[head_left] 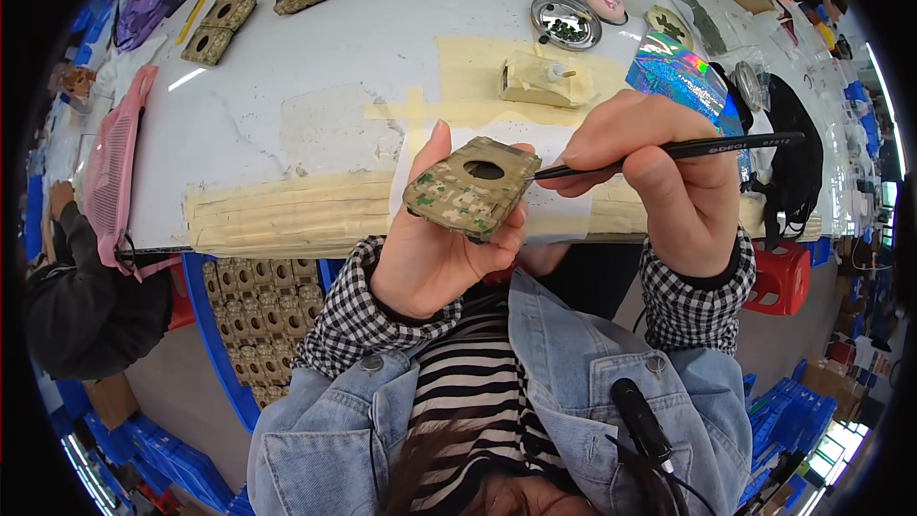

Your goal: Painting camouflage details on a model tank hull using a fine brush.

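My left hand [415,272] is closed around a small camouflage-patterned case [458,196], which it holds up tilted above the table edge. A dark oval hole opens in the case's upper face, and green and tan blocky patches cover it. From the right, my right hand [669,158] pinches slim black tweezers [726,145] between thumb and fingers. Their tips meet the case's right edge near the hole; whether a tiny piece sits between them is too small to tell.
Beyond my hands are a tape-covered block [535,81], a round metal dish [537,21] with dark green bits and a shiny holographic sheet [683,72]. More camouflage cases [218,31] lie far left. A blue crate [212,325] full of them stands below, near another person's dark sleeve [91,296].
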The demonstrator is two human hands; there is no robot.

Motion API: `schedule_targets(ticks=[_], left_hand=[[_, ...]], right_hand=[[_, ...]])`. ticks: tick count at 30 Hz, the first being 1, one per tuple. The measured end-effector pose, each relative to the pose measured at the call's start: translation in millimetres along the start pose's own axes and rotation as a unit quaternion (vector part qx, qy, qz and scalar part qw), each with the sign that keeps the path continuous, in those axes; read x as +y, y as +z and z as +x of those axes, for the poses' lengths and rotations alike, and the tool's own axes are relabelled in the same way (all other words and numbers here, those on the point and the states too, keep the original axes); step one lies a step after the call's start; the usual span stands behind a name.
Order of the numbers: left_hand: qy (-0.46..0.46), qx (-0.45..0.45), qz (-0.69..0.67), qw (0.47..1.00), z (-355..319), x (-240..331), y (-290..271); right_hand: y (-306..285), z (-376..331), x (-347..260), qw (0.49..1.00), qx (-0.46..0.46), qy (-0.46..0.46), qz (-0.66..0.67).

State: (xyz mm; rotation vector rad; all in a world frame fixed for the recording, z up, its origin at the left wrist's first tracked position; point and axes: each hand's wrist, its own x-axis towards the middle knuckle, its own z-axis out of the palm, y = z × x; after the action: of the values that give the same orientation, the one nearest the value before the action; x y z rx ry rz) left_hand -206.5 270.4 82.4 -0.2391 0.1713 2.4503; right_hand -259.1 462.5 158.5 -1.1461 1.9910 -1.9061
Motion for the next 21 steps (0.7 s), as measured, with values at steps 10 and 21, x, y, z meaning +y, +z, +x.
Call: schedule_targets(ticks=[10,21], left_hand=[[-0.025,0.021,0.015,0.999,-0.1,-3.9,7.2],[-0.018,0.028,-0.011,0.999,1.2,-4.1,8.1]], right_hand=[[2.1,13.9,-6.8,0.994,-0.072,-0.018,-0.086],[5.1,13.7,-3.6,0.995,-0.068,-0.015,-0.078]])
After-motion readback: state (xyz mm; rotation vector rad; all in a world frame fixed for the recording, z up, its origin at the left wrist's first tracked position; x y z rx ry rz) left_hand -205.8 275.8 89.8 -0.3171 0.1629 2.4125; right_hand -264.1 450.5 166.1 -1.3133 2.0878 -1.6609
